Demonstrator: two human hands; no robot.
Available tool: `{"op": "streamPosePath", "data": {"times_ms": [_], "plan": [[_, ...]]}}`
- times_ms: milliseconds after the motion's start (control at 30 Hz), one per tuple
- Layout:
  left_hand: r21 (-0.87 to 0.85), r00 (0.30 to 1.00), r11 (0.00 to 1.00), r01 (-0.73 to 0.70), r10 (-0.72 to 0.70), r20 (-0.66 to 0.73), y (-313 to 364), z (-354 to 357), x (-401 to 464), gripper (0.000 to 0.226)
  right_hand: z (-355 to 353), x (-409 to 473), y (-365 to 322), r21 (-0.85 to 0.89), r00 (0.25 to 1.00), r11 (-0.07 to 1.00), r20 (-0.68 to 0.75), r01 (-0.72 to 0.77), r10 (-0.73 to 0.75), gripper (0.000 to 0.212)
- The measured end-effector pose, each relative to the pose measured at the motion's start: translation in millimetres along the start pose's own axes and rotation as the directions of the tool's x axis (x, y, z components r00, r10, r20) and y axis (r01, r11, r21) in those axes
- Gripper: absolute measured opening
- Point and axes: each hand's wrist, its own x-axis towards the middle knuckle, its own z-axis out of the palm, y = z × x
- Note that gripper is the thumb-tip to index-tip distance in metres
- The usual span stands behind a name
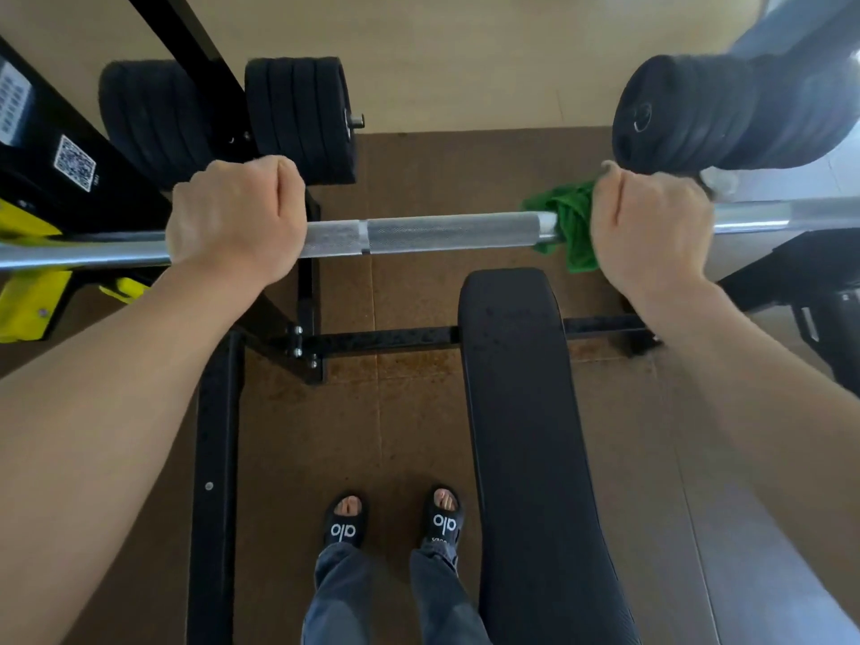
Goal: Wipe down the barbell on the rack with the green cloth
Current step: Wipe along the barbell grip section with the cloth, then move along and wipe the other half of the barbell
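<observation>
A person stands looking down at their own feet in black sandals on a brown floor mat. A black padded bench stretches away from them on their right side.

Two bare forearms reach forward to a steel barbell, which lies across the view at about chest reach, its long axis running left to right and resting on a black rack with yellow parts at the left. The left hand is clenched bare around the bar on its left stretch, apparently steadying it. The right hand is clenched around the bar too, with a green cloth bunched between palm and steel; a loose tail of cloth hangs just below the bar.

Between the two hands lies a bare, roughened grip section. Judging from this, wiping it means sliding the cloth leftward along the bar toward the steadying hand; the smooth shaft beyond the right hand lies the other way.

Farther off, black weight plates are stacked behind the left hand, with more plates behind the right.
</observation>
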Motion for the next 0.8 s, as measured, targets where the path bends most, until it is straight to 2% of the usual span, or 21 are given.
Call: {"op": "streamPosePath", "data": {"times_ms": [100, 167, 233, 300, 433, 500, 567, 667, 733, 800], "plan": [[0.008, 1.000, 1.000, -0.023, 0.023, 0.004, 6, -2, 0, 0.050, 2, -3, -33, -0.019, 0.987, 0.991, -0.086, -0.135, 0.133, 0.046], [0.020, 0.999, 0.999, -0.044, 0.044, 0.001, 4, -1, 0, 0.050, 7, -5, -93, -0.032, 0.990, 0.998, -0.137, -0.048, 0.043, 0.046], [0.010, 0.999, 0.999, -0.050, 0.050, 0.003, 4, -1, 0, 0.050, 11, -8, -148, 0.031, 0.997, 0.999, -0.061, 0.040, -0.038, 0.048], [-0.005, 0.999, 0.999, -0.035, 0.035, 0.010, 4, -1, 0, 0.048, 10, -6, -174, 0.135, 0.997, 0.988, -0.020, 0.077, -0.075, 0.050], [-0.018, 1.000, 1.000, 0.007, -0.007, 0.017, -1, -1, -1, 0.044, 5, -3, -150, 0.105, 0.965, 0.961, 0.031, 0.254, -0.259, 0.046], [-0.036, 0.999, 0.999, 0.024, -0.023, 0.029, -2, -2, -2, 0.043, 1, -1, -118, 0.052, 0.954, 0.955, 0.056, 0.293, -0.295, 0.043], [-0.039, 0.999, 0.999, 0.025, -0.024, 0.035, -4, -3, -1, 0.044, 1, 1, -71, -0.015, 0.974, 0.976, 0.075, 0.216, -0.215, 0.043], [-0.018, 1.000, 1.000, 0.004, -0.004, 0.018, -1, -2, -1, 0.046, 2, -1, -17, 0.009, 1.000, 1.000, 0.002, 0.022, -0.022, 0.048], [-0.006, 0.999, 1.000, -0.030, 0.030, 0.012, 2, -2, -2, 0.046, 6, -4, -25, -0.036, 0.995, 0.996, -0.060, -0.086, 0.084, 0.049], [-0.011, 0.998, 0.998, -0.066, 0.066, 0.007, 4, -2, -2, 0.046, 7, -4, -64, -0.100, 0.984, 0.987, -0.140, -0.122, 0.108, 0.051]]}}
